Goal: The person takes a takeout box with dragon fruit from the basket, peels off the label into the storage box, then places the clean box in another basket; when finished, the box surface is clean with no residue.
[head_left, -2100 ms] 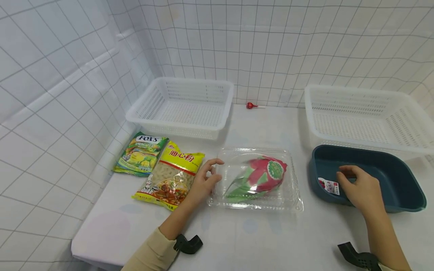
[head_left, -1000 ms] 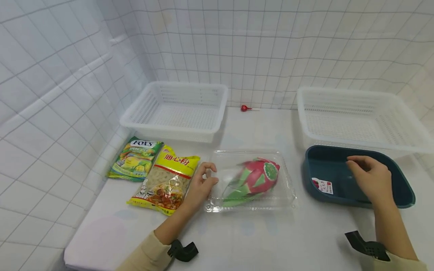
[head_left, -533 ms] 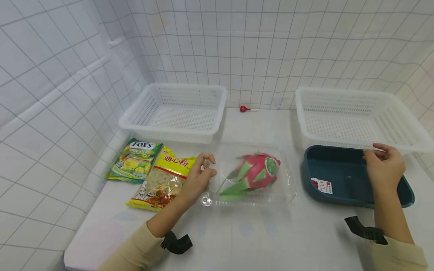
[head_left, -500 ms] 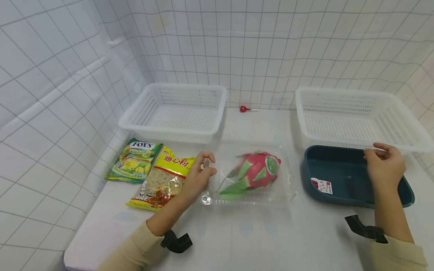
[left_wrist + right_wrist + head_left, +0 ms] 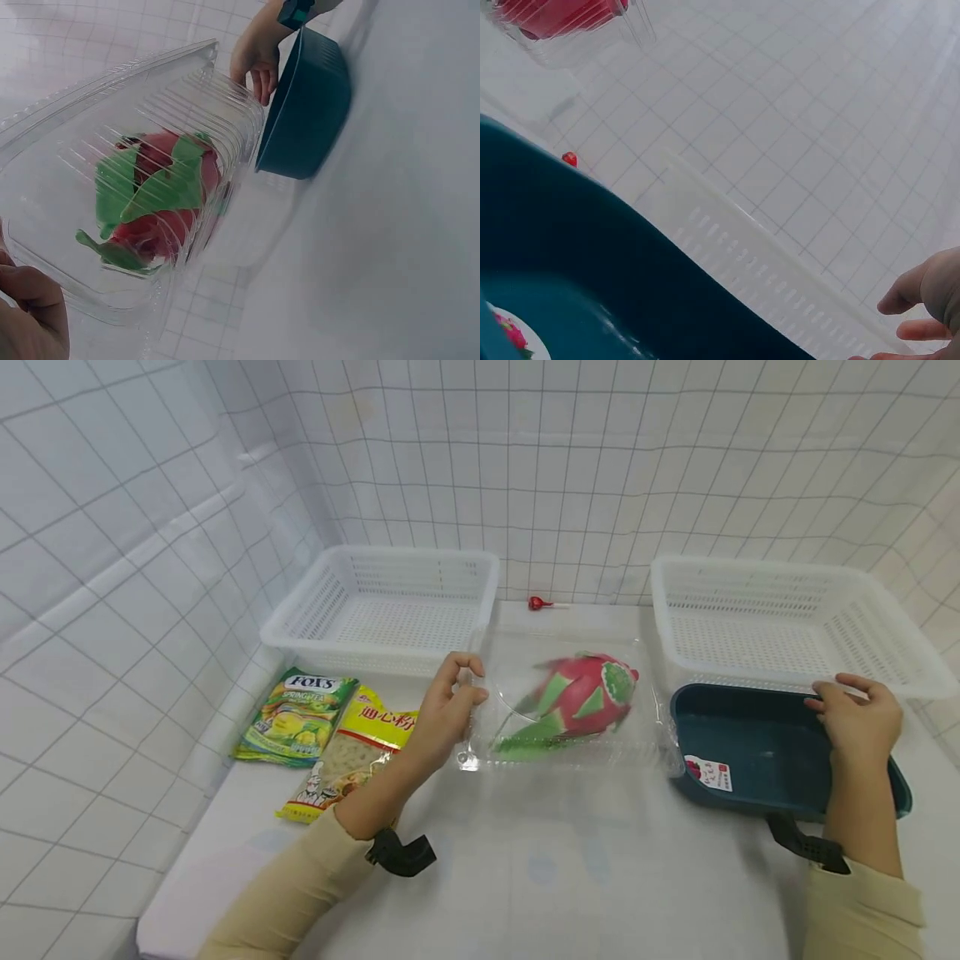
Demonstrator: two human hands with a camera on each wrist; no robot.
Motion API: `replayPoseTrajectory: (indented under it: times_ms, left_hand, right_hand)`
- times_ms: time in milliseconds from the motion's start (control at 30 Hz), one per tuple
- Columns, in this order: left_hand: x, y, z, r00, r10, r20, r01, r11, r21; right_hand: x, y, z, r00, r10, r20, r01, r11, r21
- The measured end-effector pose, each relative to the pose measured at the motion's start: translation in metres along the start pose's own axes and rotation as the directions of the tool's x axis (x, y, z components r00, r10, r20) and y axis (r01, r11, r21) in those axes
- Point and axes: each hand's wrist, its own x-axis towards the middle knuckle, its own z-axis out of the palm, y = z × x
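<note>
Apparently a one-handed lift: the left hand [image 5: 442, 714] holds the clear box [image 5: 513, 656] off the table [image 5: 540, 902], dragon fruit [image 5: 592, 697] inside.
At the frame's middle, thumb and curled fingers pinch the box's left edge, the forearm slanting up from lower left; the box's right end overlaps the tub [image 5: 772, 752] in the head view. The right hand [image 5: 858, 718], right of frame, sits by the tub's far rim, fingers bent, grasping nothing visible; whether touching, I cannot tell. Carrying seems the step in hand, so the next move calls for a firm pinch and steady wrist. Beyond, a lollipop [image 5: 536, 603] lies between left basket [image 5: 397, 656] and right basket [image 5: 757, 668]; sweets bag [image 5: 296, 714] and pasta bag [image 5: 348, 760] lie at left.
</note>
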Motion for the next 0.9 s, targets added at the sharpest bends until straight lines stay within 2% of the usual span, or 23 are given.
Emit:
replayPoseTrajectory:
  times_ms: [133,333,533,900]
  left_hand:
    - [0.013,0.005,0.001,1.0,0.017,0.01,-0.016,0.999,-0.034]
    - [0.033,0.012,0.007,1.0,0.023,0.017,-0.022,0.998,-0.06]
    - [0.056,0.016,0.016,0.998,0.046,0.038,-0.042,0.994,-0.103]
    - [0.102,0.018,0.041,0.996,0.082,0.041,-0.075,0.985,-0.156]
  right_hand:
    - [0.004,-0.002,-0.001,0.997,0.035,0.063,-0.046,0.984,0.17]
    - [0.011,-0.002,-0.002,0.992,0.086,0.089,-0.113,0.921,0.372]
    - [0.014,0.0,-0.001,0.993,0.094,0.065,-0.113,0.895,0.432]
    - [0.014,-0.001,0.004,0.996,0.076,0.038,-0.085,0.875,0.476]
